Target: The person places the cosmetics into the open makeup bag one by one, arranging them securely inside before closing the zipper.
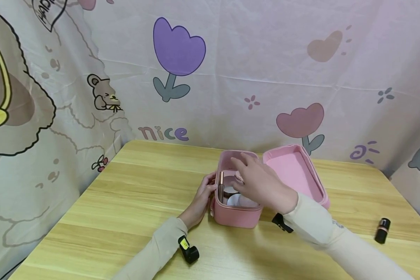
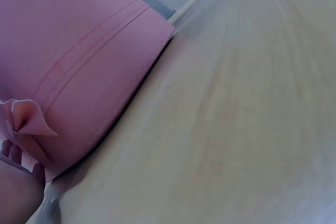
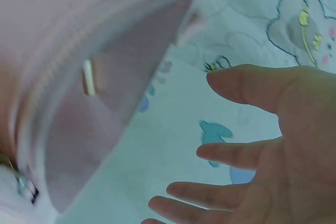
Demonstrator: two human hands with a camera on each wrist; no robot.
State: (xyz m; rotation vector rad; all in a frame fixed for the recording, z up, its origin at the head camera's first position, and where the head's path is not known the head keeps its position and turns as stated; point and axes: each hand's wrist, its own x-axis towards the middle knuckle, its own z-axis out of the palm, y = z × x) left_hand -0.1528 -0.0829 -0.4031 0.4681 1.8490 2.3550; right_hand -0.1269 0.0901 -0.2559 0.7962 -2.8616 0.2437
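Note:
A pink cosmetic case (image 1: 238, 218) stands on the table with its lid (image 1: 295, 171) folded back to the right. My left hand (image 1: 200, 198) rests against its left side, fingers along the wall; in the left wrist view its fingertips are beside a pink bow (image 2: 26, 118). Above the case mouth is my right hand (image 1: 259, 181), its fingers spread; the right wrist view shows that hand (image 3: 262, 156) with nothing in it. Inside the case are a slim tube with a gold-coloured top (image 1: 221, 179), a dark-edged round item (image 1: 227, 193) and a white round item (image 1: 233, 200).
A black lipstick-like tube (image 1: 382, 231) stands on the right part of the wooden table (image 1: 143, 186). Behind the table hangs a printed cloth (image 1: 238, 50). Each wrist carries a black strap-on camera, the left one (image 1: 189, 251) low over the tabletop.

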